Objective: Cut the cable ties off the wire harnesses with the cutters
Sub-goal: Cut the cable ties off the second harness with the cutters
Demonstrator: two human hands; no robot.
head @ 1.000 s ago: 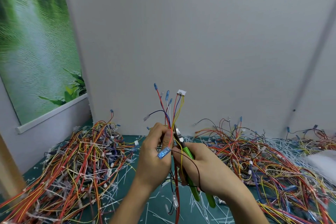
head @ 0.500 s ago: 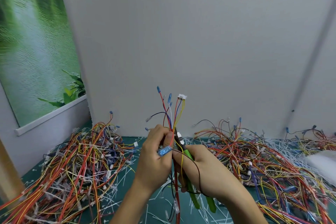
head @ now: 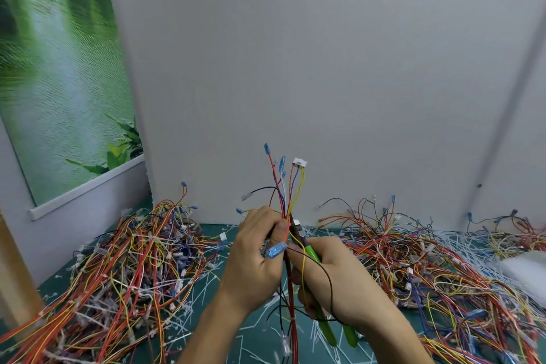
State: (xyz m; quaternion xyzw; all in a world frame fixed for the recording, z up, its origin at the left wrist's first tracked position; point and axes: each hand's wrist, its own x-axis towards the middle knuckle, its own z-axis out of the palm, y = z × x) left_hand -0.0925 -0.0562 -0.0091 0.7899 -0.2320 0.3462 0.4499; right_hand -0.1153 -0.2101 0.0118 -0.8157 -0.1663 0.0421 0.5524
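Work surface: green cutting mat, used as the sorting bed, with harness stock on both sides and a working gap in the middle.
Left heap: tangled wire harnesses lying on the mat, near the left hand. Whether these are finished or waiting cannot be told.
Right heap: a second tangle, wider, running off to the right edge.
Scrap: pale cut strips strewn over the mat behind the right heap and between the two heaps. Judged to be severed ties left where they fell.
Held harness: the item in work, raised above the mat between the two hands. It is held upright so its loose ends fan out above the grip and the bound section is presented to the tool.
Left hand: closed, with thumb and fingers pinching the harness just below the fan. It serves as the clamp that keeps the bundle steady for the cut.
Right hand: closed, with fingers wrapped round the green handles of the cutters, handle ends protruding below the palm.
Cutter nose: angled up and left, set against the bundle just beside the left thumb.
Cable tie: not clearly resolved at the nose. How far apart the blades stand cannot be told.
Step in hand: judged to be positioning for a snip.
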